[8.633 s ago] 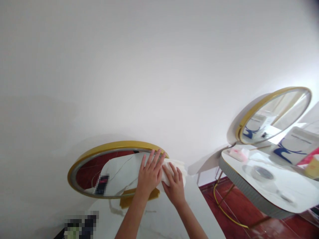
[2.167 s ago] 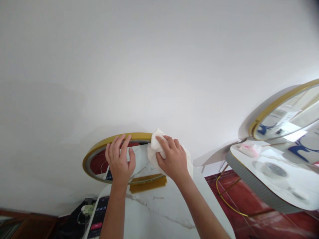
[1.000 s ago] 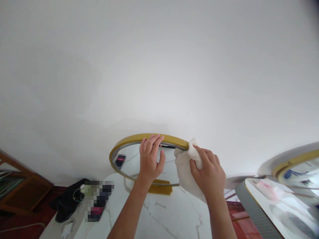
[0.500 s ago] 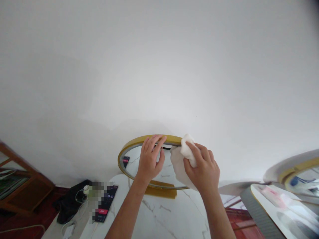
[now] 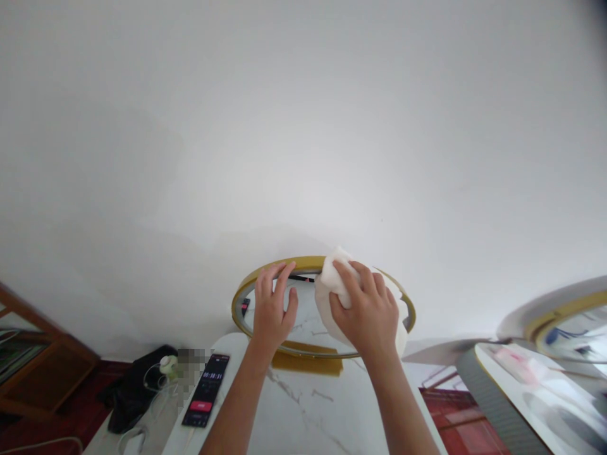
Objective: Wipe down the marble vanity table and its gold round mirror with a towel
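The wall [image 5: 303, 126] stands right behind the gold-rimmed mirror [image 5: 306, 316], so there is little room past its top edge. There the left hand [image 5: 271, 311] and the right hand [image 5: 365, 316], bunching a white cloth [image 5: 332, 260], crowd close together. Between the forearms the marble tabletop [image 5: 308, 411] lies open. A phone [image 5: 207, 390] lies by its left edge, and a second table [image 5: 521, 398] stands apart on the right.

White cloth [image 5: 327, 297] against gold-framed mirror [image 5: 246, 292]

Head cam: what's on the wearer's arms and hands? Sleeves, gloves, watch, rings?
Nothing worn shows. The left hand and right hand are ungloved, with no rings visible. The left forearm and right forearm are bare down to the picture's bottom edge: no sleeve, watch or band in view.
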Motion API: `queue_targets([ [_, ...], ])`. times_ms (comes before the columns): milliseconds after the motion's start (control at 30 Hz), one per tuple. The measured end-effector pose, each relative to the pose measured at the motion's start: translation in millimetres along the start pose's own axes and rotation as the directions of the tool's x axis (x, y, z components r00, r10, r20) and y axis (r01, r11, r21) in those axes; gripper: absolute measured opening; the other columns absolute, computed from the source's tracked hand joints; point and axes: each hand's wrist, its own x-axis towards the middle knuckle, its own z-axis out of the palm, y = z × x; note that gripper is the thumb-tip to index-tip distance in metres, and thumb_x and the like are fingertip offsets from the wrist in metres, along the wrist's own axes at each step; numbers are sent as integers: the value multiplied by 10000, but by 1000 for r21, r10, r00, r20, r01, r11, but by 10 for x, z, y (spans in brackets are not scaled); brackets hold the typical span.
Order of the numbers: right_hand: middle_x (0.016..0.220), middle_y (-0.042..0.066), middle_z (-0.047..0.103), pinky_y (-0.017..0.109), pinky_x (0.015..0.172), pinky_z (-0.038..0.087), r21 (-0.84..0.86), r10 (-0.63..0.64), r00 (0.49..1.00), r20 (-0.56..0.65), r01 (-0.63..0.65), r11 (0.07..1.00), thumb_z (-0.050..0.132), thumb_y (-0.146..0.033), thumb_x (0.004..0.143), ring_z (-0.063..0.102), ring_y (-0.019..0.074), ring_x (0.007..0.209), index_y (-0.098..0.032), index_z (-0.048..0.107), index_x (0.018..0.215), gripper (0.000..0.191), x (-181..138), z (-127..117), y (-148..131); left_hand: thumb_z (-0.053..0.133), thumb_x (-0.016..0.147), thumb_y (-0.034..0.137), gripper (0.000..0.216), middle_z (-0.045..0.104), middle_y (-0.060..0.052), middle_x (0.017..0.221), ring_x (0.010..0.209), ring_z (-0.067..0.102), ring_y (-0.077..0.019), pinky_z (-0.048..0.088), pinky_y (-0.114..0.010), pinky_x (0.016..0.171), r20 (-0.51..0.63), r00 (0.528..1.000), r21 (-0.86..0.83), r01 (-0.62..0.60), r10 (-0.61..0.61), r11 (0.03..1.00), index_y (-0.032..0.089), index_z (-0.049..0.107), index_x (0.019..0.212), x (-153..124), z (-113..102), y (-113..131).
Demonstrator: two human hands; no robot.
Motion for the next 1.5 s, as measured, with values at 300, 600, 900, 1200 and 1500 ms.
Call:
queue_targets([
  [300,1151,21,560,311,709,370,-78,141,988,-56,-145,986,549,-273,790,488,222,935,-285,526,1211,422,-28,-25,20,448,862,244,477,431,-114,1293,1233,359,-263,263,-487,1054,-25,999,46,23,-22,999,217,397,1335,-30,89,-11],
  [600,1180,0,545,299,740,392,-54,106,993,-50,-108,993,554,-282,790,491,209,971,-313,505,1232,447,-36,-36,72,404,892,243,454,462,-76,1288,1215,404,-214,304,-422,1050,96,994,-108,-42,52,993,263,375,1345,50,-147,-127],
  [900,1140,38,549,309,671,367,-119,72,996,-46,-77,990,537,-281,780,473,222,903,-283,516,1217,437,37,-57,-47,354,927,338,363,475,-94,1206,1180,416,-204,323,-426,1034,-44,967,-217,235,-250,948,209,436,1257,-284,-228,-649],
  [1200,1207,79,511,350,707,312,-38,-236,962,135,243,969,509,-288,808,423,255,975,-239,507,1217,412,195,89,-830,328,939,373,410,436,-101,1251,1213,385,-193,296,-418,1050,-20,971,-257,227,-240,940,207,380,1310,-396,-180,-700],
  [1500,1103,81,536,335,660,285,-103,-60,992,110,71,992,476,-319,825,415,258,943,-235,534,1147,337,243,54,-779,317,942,380,415,445,-98,1245,1212,382,-192,295,-421,1051,-16,970,-266,228,-241,936,211,378,1316,-412,-139,-730],
])
